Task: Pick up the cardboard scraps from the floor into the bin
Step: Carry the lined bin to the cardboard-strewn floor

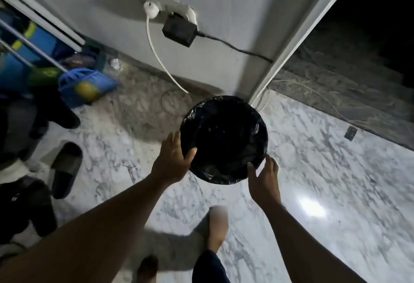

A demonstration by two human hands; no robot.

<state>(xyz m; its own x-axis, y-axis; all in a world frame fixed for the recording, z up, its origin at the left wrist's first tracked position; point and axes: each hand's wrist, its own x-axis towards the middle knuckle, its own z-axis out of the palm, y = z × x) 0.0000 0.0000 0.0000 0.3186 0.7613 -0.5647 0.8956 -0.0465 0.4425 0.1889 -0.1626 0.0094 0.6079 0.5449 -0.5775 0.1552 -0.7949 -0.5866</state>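
My left hand grips the round black-lined bin's rim; right hand open, fingers touching its edge. Contents too dark to see.

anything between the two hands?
Head view: only the bin, black-lined, sits between the left hand and the right hand; no scraps visible there.
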